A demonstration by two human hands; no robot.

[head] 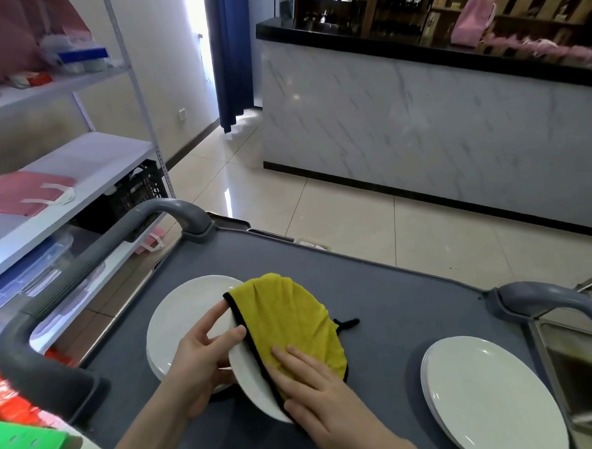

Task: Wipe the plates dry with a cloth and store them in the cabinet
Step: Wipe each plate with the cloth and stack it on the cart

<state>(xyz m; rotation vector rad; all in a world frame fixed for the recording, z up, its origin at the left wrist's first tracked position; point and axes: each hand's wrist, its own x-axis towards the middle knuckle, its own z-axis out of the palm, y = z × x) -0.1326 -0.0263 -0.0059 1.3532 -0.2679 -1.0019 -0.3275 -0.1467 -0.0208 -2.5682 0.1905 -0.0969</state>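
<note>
Right hand presses yellow cloth onto plate; left hand grips it.

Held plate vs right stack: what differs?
The held plate is single, tilted, gripped by the left hand; the right stack is several plates lying flat on the cart, untouched. The yellow cloth, pressed by the right hand, mostly covers the held plate; the right stack is bare. Both are white and round.

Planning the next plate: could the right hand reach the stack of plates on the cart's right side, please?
Probably yes: bare cart top lies between the right hand and that stack, though it now presses the yellow cloth on a plate.
</note>
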